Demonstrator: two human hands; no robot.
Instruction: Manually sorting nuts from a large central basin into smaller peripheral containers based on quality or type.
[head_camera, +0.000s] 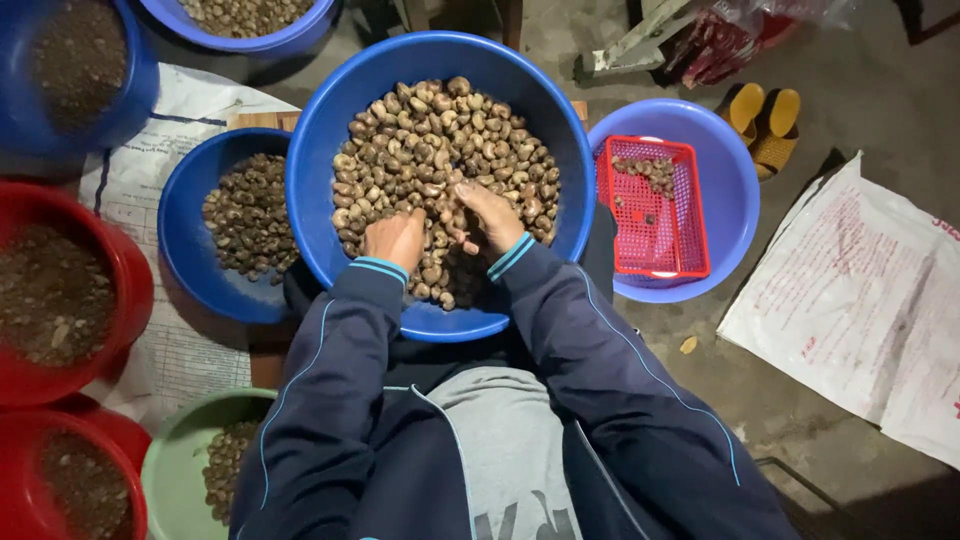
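Observation:
A big blue basin (330, 120) in front of me holds a heap of brown cashew nuts in shell (440, 140). Both my hands rest in the near part of the heap. My left hand (395, 238) is curled into the nuts, knuckles up. My right hand (488, 215) lies on the nuts with fingers bent, pointing left toward the other hand. Whether either hand grips a nut is hidden by the fingers. Dark blue sleeves with light blue cuffs cover both arms.
A smaller blue basin (185, 250) of nuts sits to the left. On the right, a red plastic basket (655, 255) with a few nuts sits inside a lighter blue basin (735, 190). Red basins (130, 290), a green bowl (170, 460), printed sacks (860, 300) and yellow sandals (765, 120) surround me.

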